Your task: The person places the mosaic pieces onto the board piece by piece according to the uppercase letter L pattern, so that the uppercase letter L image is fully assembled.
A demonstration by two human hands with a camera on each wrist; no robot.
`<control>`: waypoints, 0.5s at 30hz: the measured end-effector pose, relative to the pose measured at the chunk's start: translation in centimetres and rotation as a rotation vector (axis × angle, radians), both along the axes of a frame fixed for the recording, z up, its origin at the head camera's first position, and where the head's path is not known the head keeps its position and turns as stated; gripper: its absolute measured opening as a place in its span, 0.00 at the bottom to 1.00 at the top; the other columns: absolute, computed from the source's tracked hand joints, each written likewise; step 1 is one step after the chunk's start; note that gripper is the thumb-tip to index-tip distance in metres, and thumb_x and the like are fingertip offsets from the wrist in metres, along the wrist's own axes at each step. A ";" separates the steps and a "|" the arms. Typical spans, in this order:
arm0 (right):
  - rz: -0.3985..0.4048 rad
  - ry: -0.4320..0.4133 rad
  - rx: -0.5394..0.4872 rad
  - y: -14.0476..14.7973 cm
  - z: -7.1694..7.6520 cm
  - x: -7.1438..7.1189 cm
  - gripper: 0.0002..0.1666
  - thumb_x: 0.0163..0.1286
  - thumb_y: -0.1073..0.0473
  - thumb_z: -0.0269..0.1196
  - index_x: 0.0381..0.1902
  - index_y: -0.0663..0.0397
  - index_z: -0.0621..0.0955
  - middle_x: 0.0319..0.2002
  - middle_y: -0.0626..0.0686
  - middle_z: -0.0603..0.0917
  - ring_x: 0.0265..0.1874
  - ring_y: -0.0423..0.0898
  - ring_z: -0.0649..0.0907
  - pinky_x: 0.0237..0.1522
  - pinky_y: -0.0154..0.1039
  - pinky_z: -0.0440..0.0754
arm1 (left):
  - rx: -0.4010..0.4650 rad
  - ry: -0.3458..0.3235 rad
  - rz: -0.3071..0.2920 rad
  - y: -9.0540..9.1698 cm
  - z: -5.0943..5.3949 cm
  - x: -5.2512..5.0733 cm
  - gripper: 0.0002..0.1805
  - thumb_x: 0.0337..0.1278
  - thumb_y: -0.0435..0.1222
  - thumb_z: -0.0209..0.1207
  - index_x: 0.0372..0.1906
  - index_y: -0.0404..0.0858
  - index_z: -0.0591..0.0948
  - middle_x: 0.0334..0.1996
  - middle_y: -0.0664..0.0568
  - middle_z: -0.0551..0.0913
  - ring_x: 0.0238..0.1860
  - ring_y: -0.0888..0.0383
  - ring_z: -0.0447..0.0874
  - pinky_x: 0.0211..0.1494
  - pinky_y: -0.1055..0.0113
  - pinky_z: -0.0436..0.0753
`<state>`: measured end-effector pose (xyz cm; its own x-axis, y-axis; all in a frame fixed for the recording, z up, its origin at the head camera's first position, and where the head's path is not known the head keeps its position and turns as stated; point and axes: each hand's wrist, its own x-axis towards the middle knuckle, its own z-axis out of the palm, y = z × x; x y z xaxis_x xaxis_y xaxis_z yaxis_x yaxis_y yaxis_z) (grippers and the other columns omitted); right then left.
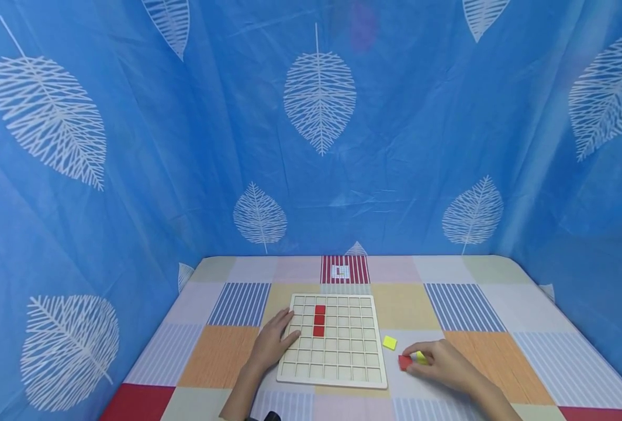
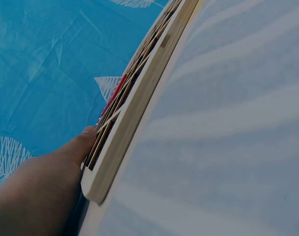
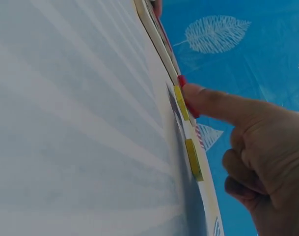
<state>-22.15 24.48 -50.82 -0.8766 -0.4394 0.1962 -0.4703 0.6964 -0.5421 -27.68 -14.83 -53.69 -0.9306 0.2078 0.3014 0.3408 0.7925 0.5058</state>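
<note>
A cream grid board (image 1: 342, 374) lies on the table, with three red tiles (image 1: 319, 320) in one column of its cells. The left hand (image 1: 270, 344) rests at the board's left edge, thumb on the frame; the left wrist view shows this hand (image 2: 46, 187) beside the board's side (image 2: 124, 132). To the right of the board, the right hand (image 1: 445, 365) pinches a red tile (image 1: 405, 362) between thumb and index finger. One yellow tile (image 1: 389, 342) lies near the board, another (image 1: 421, 358) partly behind the fingers. In the right wrist view the right hand (image 3: 262, 142) meets the red tile (image 3: 182, 79).
A patchwork cloth (image 1: 227, 356) covers the table. At its back edge lies a small white card (image 1: 340, 272) with a red figure on it. Blue curtains (image 1: 395, 146) with white leaf prints stand behind and at both sides.
</note>
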 end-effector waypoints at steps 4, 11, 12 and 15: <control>0.013 0.090 -0.036 -1.3 0.6 -0.7 0.13 0.56 0.44 0.67 0.38 0.39 0.84 0.13 0.35 0.52 0.14 0.30 0.51 0.14 0.25 0.52 | 0.003 0.000 0.002 0.0 0.2 0.1 0.31 0.58 0.52 0.56 0.62 0.38 0.71 0.63 0.42 0.67 0.63 0.42 0.64 0.61 0.46 0.66; 0.086 0.194 -0.066 -5.8 1.7 -2.6 0.14 0.56 0.45 0.67 0.38 0.43 0.85 0.13 0.34 0.51 0.14 0.29 0.50 0.15 0.25 0.50 | -0.007 -0.004 0.004 0.1 0.1 0.1 0.31 0.58 0.52 0.55 0.62 0.38 0.71 0.64 0.43 0.67 0.63 0.42 0.63 0.61 0.46 0.66; 0.092 0.203 -0.065 -6.6 1.7 -2.9 0.15 0.56 0.45 0.67 0.38 0.43 0.85 0.13 0.34 0.51 0.14 0.29 0.50 0.15 0.25 0.49 | -0.005 -0.008 0.007 0.1 0.1 0.1 0.31 0.58 0.52 0.55 0.62 0.39 0.71 0.64 0.43 0.67 0.64 0.43 0.63 0.62 0.47 0.66; 0.101 0.233 -0.053 -8.8 2.0 -3.7 0.15 0.57 0.44 0.66 0.39 0.44 0.85 0.11 0.34 0.51 0.13 0.30 0.50 0.15 0.26 0.49 | -0.003 -0.010 0.003 0.1 0.2 0.1 0.31 0.58 0.52 0.55 0.62 0.38 0.71 0.64 0.43 0.67 0.63 0.42 0.63 0.61 0.46 0.66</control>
<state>-25.87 15.71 -48.84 -0.7574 -0.5061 0.4127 -0.6524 0.6128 -0.4459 -27.57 -14.71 -53.49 -0.9340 0.2061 0.2918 0.3337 0.7947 0.5070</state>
